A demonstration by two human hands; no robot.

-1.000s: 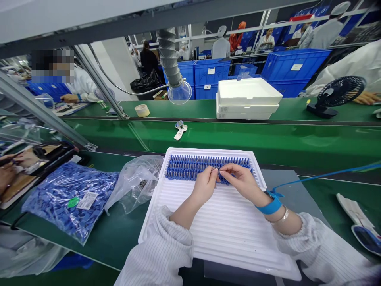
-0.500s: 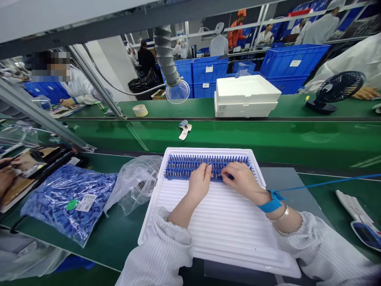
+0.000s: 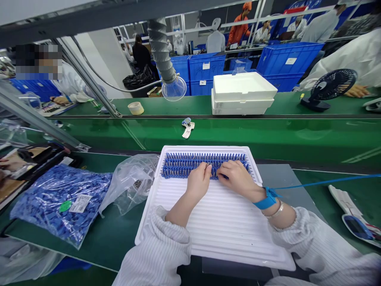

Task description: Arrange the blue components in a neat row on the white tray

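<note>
One camera sits on the worker's head, looking forward and down across the bench. It is close above the white tray (image 3: pixel 214 234), which fills the lower middle, and looks past it over the green belt (image 3: pixel 268 137) toward blue crates (image 3: pixel 287 63) far behind.

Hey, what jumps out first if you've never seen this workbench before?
Both hands, left hand and right hand, meet over rows of small blue parts at the far end of a white ribbed foam tray. Left of it lies a clear plastic bag of blue parts.
</note>
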